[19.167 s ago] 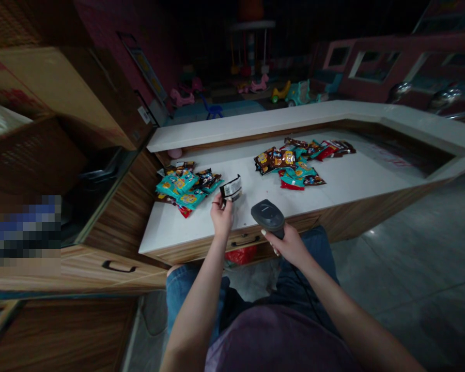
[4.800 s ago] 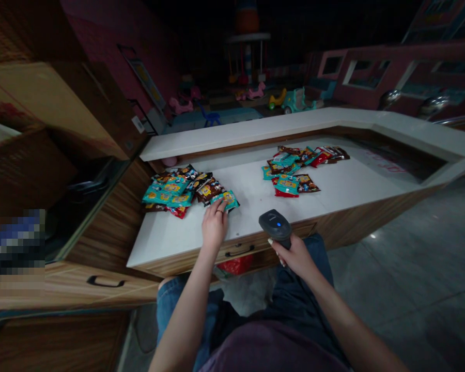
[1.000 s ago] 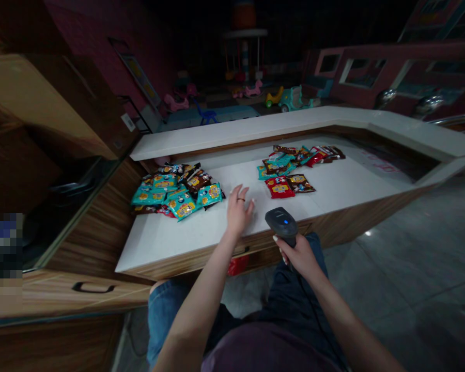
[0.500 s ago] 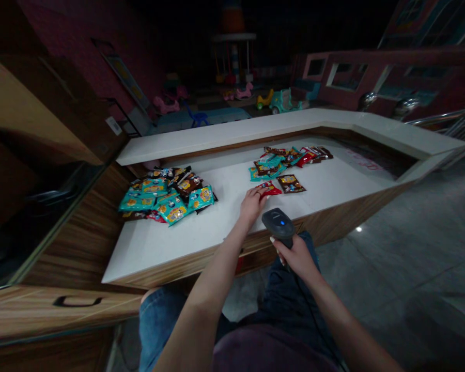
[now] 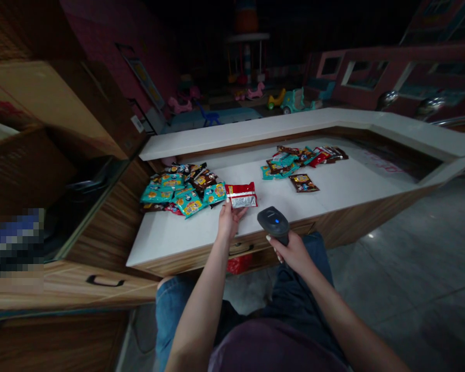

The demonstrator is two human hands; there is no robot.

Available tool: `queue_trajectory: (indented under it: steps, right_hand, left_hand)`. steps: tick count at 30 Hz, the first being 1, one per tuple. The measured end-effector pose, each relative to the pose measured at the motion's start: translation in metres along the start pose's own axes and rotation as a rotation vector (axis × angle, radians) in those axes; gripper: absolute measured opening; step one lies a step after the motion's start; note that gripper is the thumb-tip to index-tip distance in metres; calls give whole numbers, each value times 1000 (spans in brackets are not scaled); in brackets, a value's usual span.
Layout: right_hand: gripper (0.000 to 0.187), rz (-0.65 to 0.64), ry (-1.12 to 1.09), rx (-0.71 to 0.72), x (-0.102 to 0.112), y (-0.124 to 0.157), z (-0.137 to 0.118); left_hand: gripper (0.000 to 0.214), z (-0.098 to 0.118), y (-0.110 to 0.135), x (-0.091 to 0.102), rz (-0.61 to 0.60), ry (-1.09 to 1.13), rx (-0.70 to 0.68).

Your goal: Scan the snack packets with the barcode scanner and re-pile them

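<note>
A red snack packet (image 5: 242, 195) is in my left hand (image 5: 228, 221), its silver-printed side facing me, above the white counter. My right hand (image 5: 292, 250) is wrapped around the handle of a dark barcode scanner (image 5: 274, 221), which has a small blue light on top. The scanner head is just right of and below the packet, apart from it. To the left lies a heap of teal and brown snack packets (image 5: 188, 201). A single brown packet (image 5: 304, 183) lies flat to the right, in front of a second pile of packets (image 5: 281, 164).
The white counter (image 5: 158, 240) has a raised ledge (image 5: 232, 135) along its far side. Cardboard boxes (image 5: 101, 103) stand at the left, above a wooden drawer (image 5: 104, 281). A red bag (image 5: 239, 264) shows beneath the counter. Toy ride-ons (image 5: 298, 101) stand beyond.
My left hand has picked the red packet up off the counter, brought it left and turned its silver-printed side toward me. My right hand still holds the scanner in nearly the same place.
</note>
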State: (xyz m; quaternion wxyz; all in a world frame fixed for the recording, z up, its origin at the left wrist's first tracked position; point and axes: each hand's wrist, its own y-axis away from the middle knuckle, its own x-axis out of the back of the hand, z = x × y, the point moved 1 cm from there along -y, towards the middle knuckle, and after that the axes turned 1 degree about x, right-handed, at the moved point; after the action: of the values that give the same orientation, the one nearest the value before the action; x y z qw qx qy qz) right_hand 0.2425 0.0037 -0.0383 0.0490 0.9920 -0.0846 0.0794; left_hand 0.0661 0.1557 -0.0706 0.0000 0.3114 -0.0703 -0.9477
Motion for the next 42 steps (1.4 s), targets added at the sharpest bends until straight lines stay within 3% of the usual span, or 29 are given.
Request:
queue_trajectory:
  steps: [5, 12, 19, 22, 26, 28, 30, 33, 37, 40, 42]
  right_hand:
    - [35, -4, 23, 5, -2, 2, -2]
    - [35, 13, 29, 13, 1, 4, -5]
    - [37, 8, 14, 0, 0, 5, -1]
    - [36, 15, 11, 0, 2, 4, 5]
    - [35, 22, 7, 4, 4, 3, 13]
    - [35, 18, 4, 7, 3, 2, 15]
    - [35, 10, -2, 5, 2, 2, 17]
    - [35, 0, -14, 9, -1, 1, 18]
    - [35, -7, -26, 5, -2, 1, 19]
    - [35, 2, -16, 6, 2, 0, 20]
    - [36, 15, -8, 8, 5, -2, 21]
  left_hand:
    - [35, -1, 0, -1, -5, -8, -1]
    - [27, 1, -1, 0, 92, -2, 27]
    - [38, -1, 5, -2, 23, -28, -32]
    - [43, 8, 9, 2, 48, -85, -152]
    - [50, 50, 11, 22, 249, -334, -547]
    - [49, 81, 8, 37, 399, -583, -770]
    - [45, 109, 1, 53, 451, -866, -888]
    - [36, 135, -16, 75, 452, -1181, -919]
    - [44, 142, -34, 92, 339, -1395, -807]
    - [51, 135, -32, 87, 344, -1428, -846]
    - [49, 126, -25, 73, 370, -1403, -903]
